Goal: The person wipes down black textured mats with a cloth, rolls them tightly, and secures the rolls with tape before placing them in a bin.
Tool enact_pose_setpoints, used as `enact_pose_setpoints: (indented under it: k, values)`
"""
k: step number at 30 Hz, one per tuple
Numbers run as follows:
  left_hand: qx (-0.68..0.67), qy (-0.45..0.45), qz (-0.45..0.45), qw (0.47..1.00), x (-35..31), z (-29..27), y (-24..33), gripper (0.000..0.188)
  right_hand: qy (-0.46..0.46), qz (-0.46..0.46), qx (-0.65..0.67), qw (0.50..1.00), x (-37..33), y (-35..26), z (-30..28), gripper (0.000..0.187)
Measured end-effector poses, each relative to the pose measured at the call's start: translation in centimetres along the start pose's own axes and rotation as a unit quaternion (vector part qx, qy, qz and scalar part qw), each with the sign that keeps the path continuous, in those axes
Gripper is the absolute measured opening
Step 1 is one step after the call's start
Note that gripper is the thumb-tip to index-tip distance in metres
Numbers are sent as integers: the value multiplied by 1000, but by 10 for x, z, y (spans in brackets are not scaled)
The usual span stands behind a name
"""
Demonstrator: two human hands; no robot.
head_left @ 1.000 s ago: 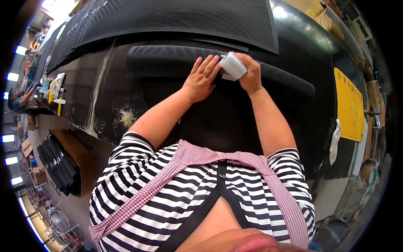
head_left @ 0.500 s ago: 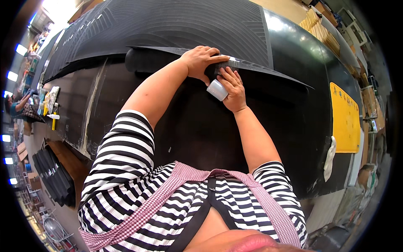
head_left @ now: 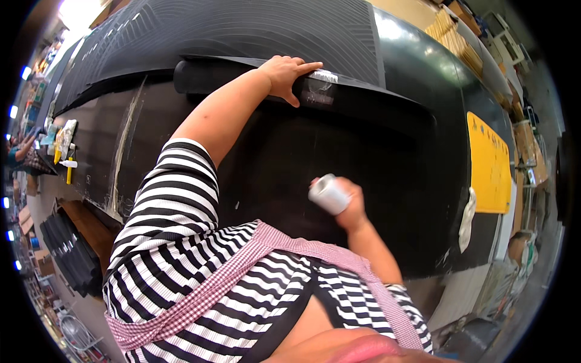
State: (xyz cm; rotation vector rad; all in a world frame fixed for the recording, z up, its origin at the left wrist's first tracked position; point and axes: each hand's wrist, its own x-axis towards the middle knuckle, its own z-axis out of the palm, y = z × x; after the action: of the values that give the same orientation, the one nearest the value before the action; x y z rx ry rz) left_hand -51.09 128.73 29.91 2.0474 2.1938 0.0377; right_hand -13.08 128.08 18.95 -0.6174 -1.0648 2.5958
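A black sheet [head_left: 215,77] lies rolled into a long tube across the dark table. My left hand [head_left: 285,80] rests on top of the tube, fingers stretched out and thumb spread toward me. Beside its fingertips, a strip of clear tape [head_left: 321,89] sticks over the sheet's edge and down the near side of the tube. Closer to my body, my right hand [head_left: 352,204] is closed round a wide roll of clear tape [head_left: 329,192], held above the table and blurred by motion. Some of the right fingers are hidden behind the roll.
Ridged black sheeting [head_left: 260,30] covers the far table. To the right lie a yellow board [head_left: 489,163] and a white cloth [head_left: 466,221]. Small bottles and a yellow-handled tool [head_left: 69,172] sit at left, with rolled black sheets [head_left: 69,248] lower down. Another person stands far left.
My right hand has come away from the black tube, moving back toward my body with the tape roll. The tape strip now shows uncovered. My left hand stays on the tube.
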Motion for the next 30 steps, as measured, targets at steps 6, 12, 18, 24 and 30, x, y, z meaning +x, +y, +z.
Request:
enact_pose_setpoints:
  k: [6,12,18,24,30]
  values:
    - [102,107,-8,989,-30,23,50,107,118,-125,-110,979,-39,-58,-37,39]
    - [-95,-128,-94,983,-74,1,118,102,170,-107,-68,977,-119,-13,-37,32]
    - [-355,-159,-166,906,-66,32,163,103,152,-24,48,987,-171,23,-30,38]
    - [-427,-100,-209,874,5,65,200,114,114,-57,61,990,-197,76,-15,46]
    - [-544,-98,-224,803,20,79,266,103,117,-181,5,977,-212,75,-14,52]
